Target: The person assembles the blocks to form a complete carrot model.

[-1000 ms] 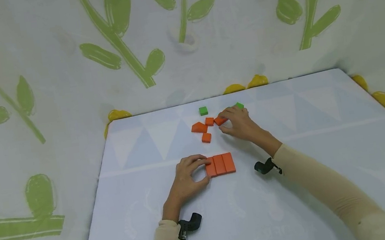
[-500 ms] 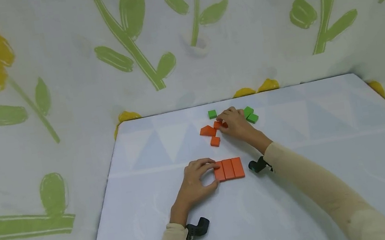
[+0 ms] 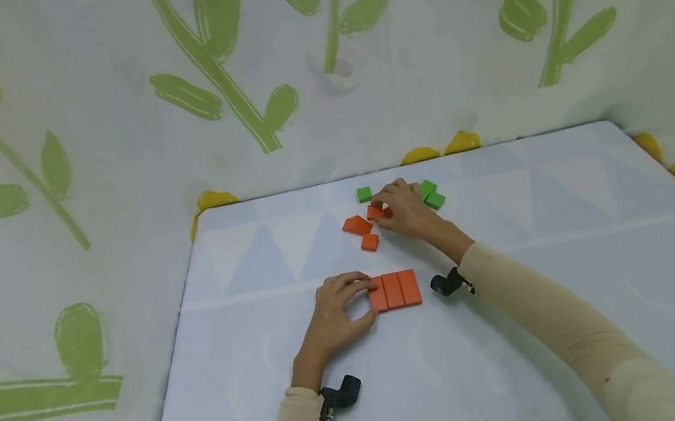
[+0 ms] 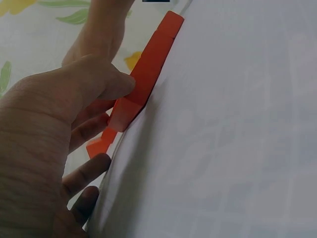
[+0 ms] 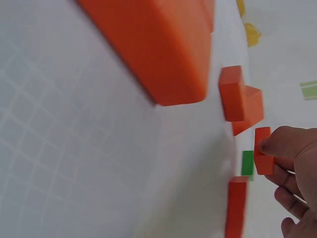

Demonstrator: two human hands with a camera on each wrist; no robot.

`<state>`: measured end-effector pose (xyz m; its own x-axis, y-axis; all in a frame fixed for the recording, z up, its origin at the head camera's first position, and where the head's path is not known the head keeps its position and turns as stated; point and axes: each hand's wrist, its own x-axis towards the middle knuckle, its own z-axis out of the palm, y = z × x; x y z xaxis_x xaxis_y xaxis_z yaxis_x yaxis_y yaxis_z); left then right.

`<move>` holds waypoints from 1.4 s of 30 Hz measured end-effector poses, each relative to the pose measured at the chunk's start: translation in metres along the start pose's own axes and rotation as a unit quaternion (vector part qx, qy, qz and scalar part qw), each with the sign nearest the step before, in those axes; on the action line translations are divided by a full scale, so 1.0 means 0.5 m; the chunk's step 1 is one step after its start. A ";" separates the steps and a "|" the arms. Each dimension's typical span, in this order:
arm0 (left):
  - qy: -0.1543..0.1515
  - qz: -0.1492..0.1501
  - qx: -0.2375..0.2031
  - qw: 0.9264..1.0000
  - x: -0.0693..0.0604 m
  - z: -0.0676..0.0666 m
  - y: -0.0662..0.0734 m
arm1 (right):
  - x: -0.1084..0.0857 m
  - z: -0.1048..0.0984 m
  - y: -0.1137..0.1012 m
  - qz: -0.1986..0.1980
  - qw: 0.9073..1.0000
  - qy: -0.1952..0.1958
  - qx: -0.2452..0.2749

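Observation:
Three flat orange rectangular blocks (image 3: 393, 290) lie side by side in a row on the table. My left hand (image 3: 333, 319) grips the leftmost block between thumb and fingers; the left wrist view shows the thumb on the orange block (image 4: 148, 67). Farther back, my right hand (image 3: 407, 209) pinches a small orange block (image 3: 374, 212), also visible under the thumb as a small orange block (image 5: 263, 148) in the right wrist view. Another orange block (image 5: 237, 208) lies beside that hand, mostly hidden by it in the head view.
Left of the right hand are an orange angled block (image 3: 356, 225) and an orange square block (image 3: 370, 242). A green block (image 3: 364, 194) lies behind them, with two more green blocks (image 3: 432, 195) to the right. A flower-patterned cloth (image 3: 449, 80) hangs behind the white table (image 3: 495, 361).
My right hand has moved left from the rear orange rectangular block to the small orange block and pinches it. Two green blocks are uncovered. The left hand keeps its grip on the row.

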<state>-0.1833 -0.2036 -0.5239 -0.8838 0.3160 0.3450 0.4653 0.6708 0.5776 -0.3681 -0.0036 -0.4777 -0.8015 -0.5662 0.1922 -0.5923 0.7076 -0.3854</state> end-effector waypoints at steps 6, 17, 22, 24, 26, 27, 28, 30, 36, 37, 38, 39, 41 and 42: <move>0.001 0.004 0.010 1.000 0.001 -0.008 -0.006 | -0.022 -0.042 -0.023 -0.021 1.000 0.018 0.013; -0.003 -0.005 0.005 1.000 -0.001 -0.005 -0.012 | -0.107 -0.069 -0.044 -0.065 0.997 0.034 0.034; 0.004 0.005 0.006 1.000 -0.002 -0.003 -0.013 | -0.147 -0.072 -0.055 -0.087 0.995 0.036 0.032; 0.007 0.007 0.006 1.000 -0.003 -0.003 -0.013 | -0.162 -0.073 -0.062 -0.096 0.994 0.033 0.030; 0.008 0.006 0.005 1.000 -0.004 -0.003 -0.013 | -0.178 -0.072 -0.070 -0.102 0.994 0.030 0.026; 0.008 0.005 0.006 1.000 -0.005 -0.003 -0.012 | -0.186 -0.072 -0.074 -0.105 0.994 0.028 0.025; 0.008 0.004 0.007 1.000 -0.005 -0.002 -0.012 | -0.195 -0.072 -0.078 -0.108 0.993 0.027 0.024; 0.006 0.001 0.004 1.000 -0.004 -0.002 -0.010 | -0.213 -0.070 -0.086 -0.118 0.992 0.027 0.029; 0.004 -0.004 0.001 1.000 -0.001 0.001 -0.007 | -0.266 -0.052 -0.105 -0.164 0.985 0.039 0.034; 0.004 -0.005 0.002 1.000 -0.002 0.002 -0.006 | -0.274 -0.047 -0.107 -0.171 0.984 0.040 0.033; 0.004 -0.005 0.002 1.000 -0.002 0.002 -0.006 | -0.282 -0.043 -0.109 -0.176 0.983 0.038 0.032; 0.003 -0.006 0.002 1.000 -0.002 0.002 -0.005 | -0.289 -0.038 -0.110 -0.180 0.983 0.036 0.031; 0.000 -0.008 0.004 1.000 -0.002 0.002 -0.003 | -0.301 -0.028 -0.113 -0.184 0.982 0.031 0.032; -0.001 -0.009 0.005 1.000 -0.003 0.002 -0.002 | -0.306 -0.023 -0.114 -0.186 0.981 0.030 0.034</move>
<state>-0.1827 -0.2041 -0.5255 -0.8919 0.3052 0.3336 0.4492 0.6824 0.5766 -0.2128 0.0477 -0.4747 -0.5354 -0.7530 0.3825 -0.8396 0.4252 -0.3381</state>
